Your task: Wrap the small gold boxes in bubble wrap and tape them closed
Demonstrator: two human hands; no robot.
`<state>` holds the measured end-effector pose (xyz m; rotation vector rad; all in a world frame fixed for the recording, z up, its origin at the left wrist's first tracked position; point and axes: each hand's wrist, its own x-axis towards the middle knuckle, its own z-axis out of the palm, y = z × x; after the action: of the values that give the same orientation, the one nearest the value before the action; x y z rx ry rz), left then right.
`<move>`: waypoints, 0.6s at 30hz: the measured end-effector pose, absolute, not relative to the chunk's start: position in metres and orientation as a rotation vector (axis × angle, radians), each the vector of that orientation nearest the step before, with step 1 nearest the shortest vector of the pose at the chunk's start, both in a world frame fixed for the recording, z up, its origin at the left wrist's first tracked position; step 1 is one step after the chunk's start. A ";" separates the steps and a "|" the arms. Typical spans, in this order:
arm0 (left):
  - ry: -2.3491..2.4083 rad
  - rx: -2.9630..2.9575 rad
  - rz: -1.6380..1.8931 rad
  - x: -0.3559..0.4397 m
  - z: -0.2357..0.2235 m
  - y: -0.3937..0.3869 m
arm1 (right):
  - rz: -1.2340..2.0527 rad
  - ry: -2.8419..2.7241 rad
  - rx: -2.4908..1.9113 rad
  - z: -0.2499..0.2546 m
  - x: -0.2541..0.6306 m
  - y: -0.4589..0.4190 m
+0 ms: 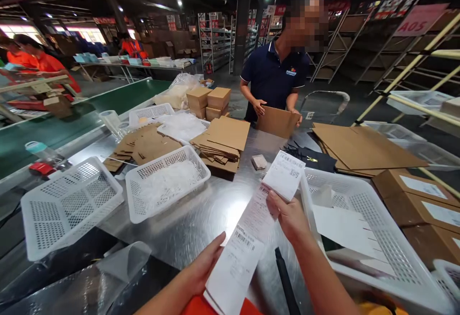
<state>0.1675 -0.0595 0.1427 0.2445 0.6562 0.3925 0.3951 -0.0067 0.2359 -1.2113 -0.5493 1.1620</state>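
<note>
A long folded strip of printed paper slips (233,262) with barcodes and a QR code slants across the front of the metal table. My right hand (291,214) grips its upper part, thumb on top. My left hand (204,264) holds the lower end along its left edge, thumb up and the other fingers hidden under the paper. Below my right forearm a black stick-like tool (285,281) lies on the table. A small wrapped packet (258,162) rests just beyond the strip.
White baskets (163,209) stand at left, one with clear plastic pieces. At right, another basket (370,195) holds white cards beside brown boxes (413,200). Flat cardboard (224,135) is stacked mid-table. Across the table a person (275,75) handles a cardboard piece (276,121). A green conveyor (86,114) runs behind.
</note>
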 end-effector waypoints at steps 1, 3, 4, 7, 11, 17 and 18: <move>0.641 0.278 0.393 0.167 0.141 -0.058 | 1.159 -0.569 -1.218 0.235 0.394 -0.007; 0.600 0.339 0.397 0.168 0.141 -0.057 | 1.144 -0.600 -1.226 0.232 0.392 -0.008; 0.586 0.358 0.406 0.169 0.142 -0.056 | 1.138 -0.615 -1.226 0.230 0.392 -0.008; 0.592 0.358 0.428 0.173 0.150 -0.058 | 1.115 -0.636 -1.220 0.229 0.391 -0.009; 0.620 0.354 0.417 0.174 0.165 -0.062 | 1.097 -0.635 -1.240 0.233 0.394 -0.011; 0.641 0.408 0.368 0.170 0.179 -0.065 | 1.087 -0.623 -1.248 0.235 0.400 -0.010; 0.626 0.413 0.367 0.170 0.180 -0.065 | 1.083 -0.623 -1.249 0.234 0.401 -0.009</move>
<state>0.1701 -0.0650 0.1804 0.4126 0.6259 0.3672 0.4013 -0.0093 0.2341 -1.2492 -0.6229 1.0834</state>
